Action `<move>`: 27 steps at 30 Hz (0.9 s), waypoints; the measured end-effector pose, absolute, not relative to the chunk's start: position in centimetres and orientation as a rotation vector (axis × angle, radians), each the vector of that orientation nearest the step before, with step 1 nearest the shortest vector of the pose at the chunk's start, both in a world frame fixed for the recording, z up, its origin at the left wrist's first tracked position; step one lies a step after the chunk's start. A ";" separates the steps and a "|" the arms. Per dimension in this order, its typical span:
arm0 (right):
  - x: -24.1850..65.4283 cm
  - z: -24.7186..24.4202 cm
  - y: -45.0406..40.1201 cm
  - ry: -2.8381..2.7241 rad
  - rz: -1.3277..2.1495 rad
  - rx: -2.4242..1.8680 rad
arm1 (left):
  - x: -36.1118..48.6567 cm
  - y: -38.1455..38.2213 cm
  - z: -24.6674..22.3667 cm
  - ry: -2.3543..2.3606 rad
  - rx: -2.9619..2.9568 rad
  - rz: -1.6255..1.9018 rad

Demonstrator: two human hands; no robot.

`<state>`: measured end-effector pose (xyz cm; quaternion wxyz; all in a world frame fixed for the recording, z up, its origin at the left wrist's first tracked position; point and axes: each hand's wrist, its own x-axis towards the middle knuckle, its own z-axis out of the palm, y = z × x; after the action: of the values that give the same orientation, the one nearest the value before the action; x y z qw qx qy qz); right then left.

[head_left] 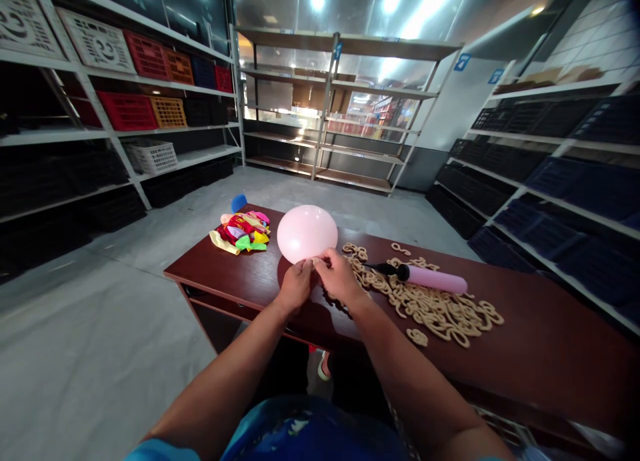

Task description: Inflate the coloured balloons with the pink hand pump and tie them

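A round, inflated pink balloon [307, 233] is held above the dark wooden table [235, 274]. My left hand [299, 282] pinches the balloon's neck from the left, its fingers closed. Opposite it, my right hand [339, 274] grips the same neck with thumb and fingers pressed together. The neck itself is mostly hidden by my fingertips. Just right of my right hand lies a pink balloon pump [435, 279] with a black nozzle, resting on a spread of tan, curled wooden-looking pieces [435, 314]. Left of the balloon sits a pile of limp, coloured balloons [243, 231].
Behind the pile a blue object [239, 203] shows at the table's far edge. Shelves with coloured crates [127, 111] stand at the left, a metal rack [325, 107] at the back, and shelves of dark crates [515, 161] at the right. Grey floor [100, 301] surrounds the table.
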<state>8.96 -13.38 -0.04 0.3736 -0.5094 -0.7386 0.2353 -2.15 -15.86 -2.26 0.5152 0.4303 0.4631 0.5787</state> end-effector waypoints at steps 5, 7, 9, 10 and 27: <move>8.9 -0.3 -13.7 -1.962 0.251 -1.280 | -2.2 -15.8 -3.3 1.104 1.209 1.458; 8.9 0.0 -14.1 -1.985 0.208 -1.217 | -2.4 -15.7 -3.5 1.167 1.231 1.447; 9.0 0.3 -14.6 -2.016 0.252 -1.124 | -2.6 -15.6 -3.7 1.248 1.216 1.429; 9.0 0.4 -14.8 -2.025 0.308 -1.082 | -2.7 -15.5 -3.8 1.288 1.203 1.421; 8.8 -0.9 -14.4 -1.688 0.990 -1.052 | -2.4 -15.4 -3.7 1.311 1.052 1.366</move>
<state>8.82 -14.41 -0.92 0.4439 -0.4243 -0.6807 0.3994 -2.36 -15.35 -3.73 0.4684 0.4292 0.5348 0.5572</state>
